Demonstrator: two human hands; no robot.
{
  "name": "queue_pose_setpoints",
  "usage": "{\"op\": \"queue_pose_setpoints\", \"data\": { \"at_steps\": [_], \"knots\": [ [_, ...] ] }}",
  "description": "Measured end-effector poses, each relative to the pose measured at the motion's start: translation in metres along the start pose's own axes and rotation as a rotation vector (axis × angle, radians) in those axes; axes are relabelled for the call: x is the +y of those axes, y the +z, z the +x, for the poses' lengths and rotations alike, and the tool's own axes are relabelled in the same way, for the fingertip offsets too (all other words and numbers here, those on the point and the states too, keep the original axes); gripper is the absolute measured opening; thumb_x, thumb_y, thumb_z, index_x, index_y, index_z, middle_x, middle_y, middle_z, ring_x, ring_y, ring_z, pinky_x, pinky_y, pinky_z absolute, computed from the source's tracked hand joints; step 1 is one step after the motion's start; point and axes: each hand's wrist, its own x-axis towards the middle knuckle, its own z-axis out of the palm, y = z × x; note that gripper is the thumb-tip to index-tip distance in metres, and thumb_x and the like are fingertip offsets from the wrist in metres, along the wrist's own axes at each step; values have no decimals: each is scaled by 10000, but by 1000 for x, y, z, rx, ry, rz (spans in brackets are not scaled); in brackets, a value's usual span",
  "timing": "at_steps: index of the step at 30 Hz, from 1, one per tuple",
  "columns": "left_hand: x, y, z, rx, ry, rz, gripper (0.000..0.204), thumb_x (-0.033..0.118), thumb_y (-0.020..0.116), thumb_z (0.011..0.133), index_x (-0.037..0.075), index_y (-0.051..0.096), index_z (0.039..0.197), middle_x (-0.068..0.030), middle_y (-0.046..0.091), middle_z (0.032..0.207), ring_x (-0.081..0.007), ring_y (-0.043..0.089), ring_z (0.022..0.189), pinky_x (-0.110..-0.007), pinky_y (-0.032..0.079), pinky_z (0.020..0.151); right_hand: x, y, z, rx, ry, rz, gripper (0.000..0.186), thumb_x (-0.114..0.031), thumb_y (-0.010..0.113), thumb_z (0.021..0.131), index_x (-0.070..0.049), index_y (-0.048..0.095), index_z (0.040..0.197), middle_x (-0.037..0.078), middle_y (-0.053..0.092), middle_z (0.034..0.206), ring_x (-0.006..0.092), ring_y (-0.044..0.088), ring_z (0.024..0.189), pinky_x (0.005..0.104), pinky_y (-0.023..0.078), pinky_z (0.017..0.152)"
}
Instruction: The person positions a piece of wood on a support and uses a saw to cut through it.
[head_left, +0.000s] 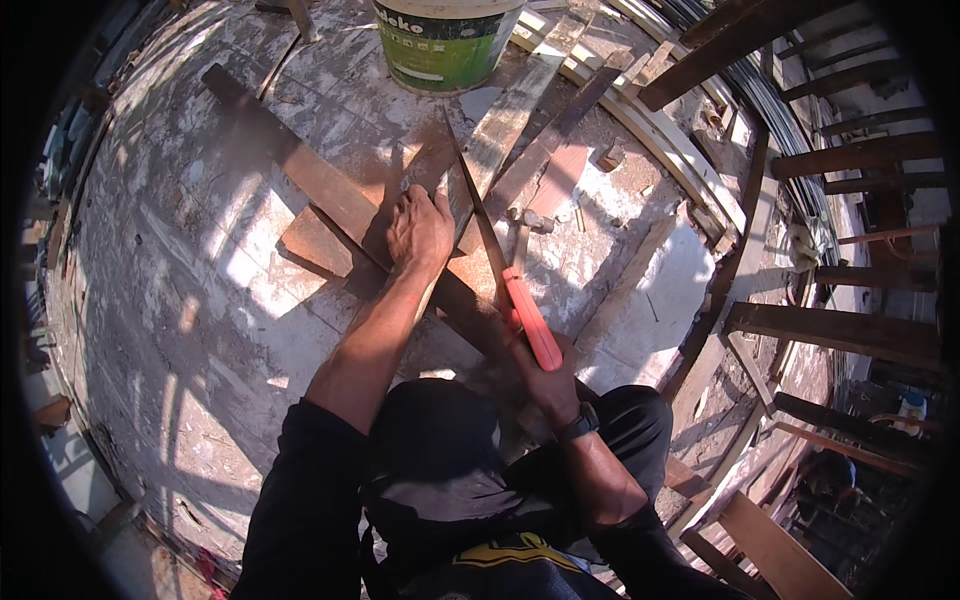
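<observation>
My right hand point(548, 385) is closed round the red handle of a handsaw point(480, 215). The long, dark blade points away from me and lies along the edge of a wooden board point(432, 155). With curled fingers my left hand point(420, 228) grips this board, just left of the blade. Beneath it a long brown plank point(310, 178) runs diagonally across, and a short wood block point(317, 243) lies by its near side. A hammer point(532, 220) rests just right of the saw, its lower part hidden behind the red handle.
A green and white bucket point(440, 50) stands at the far side. Long timber strips point(660, 140) lie at the far right. Dark wooden beams point(840, 335) line the right edge. The dusty floor point(150, 290) is streaked with sun and shade.
</observation>
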Motion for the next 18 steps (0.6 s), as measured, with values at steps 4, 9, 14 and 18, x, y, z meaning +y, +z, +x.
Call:
{"op": "queue_pose_setpoints", "data": {
  "at_steps": [4, 9, 14, 18],
  "knots": [
    [29, -4, 11, 65, 43, -63, 347, 355, 494, 1032, 18, 528, 1106, -205, 625, 1152, -376, 615, 1132, -518, 532, 898, 20, -52, -156, 110, 50, -177, 341, -50, 728, 901, 13, 689, 1234, 146, 739, 1176, 176, 697, 1134, 285, 508, 964],
    [48, 8, 10, 36, 92, -66, 301, 318, 519, 1027, 29, 532, 1110, -204, 642, 1159, -374, 618, 1149, -514, 544, 894, 5, -5, 95, 192, -135, -4, 214, -173, 728, 895, 23, 652, 856, 15, 593, 702, 74, 538, 677, 290, 459, 602],
    [11, -3, 4, 18, 8, -63, 377, 390, 473, 1043, 27, 537, 1118, -216, 629, 1178, -381, 596, 1182, -526, 510, 935, -18, -37, -74, -15, -27, -13, 180, -109, 669, 919, 28, 696, 1034, 34, 694, 887, 64, 624, 847, 267, 516, 768],
    [32, 4, 3, 54, 66, -84, 374, 392, 483, 1041, 27, 554, 1086, -205, 643, 1118, -379, 616, 1139, -537, 519, 909, -28, -50, -95, 66, 94, -11, 250, -101, 676, 926, 26, 698, 1139, 81, 741, 1017, 81, 655, 950, 275, 523, 845]
  ]
}}
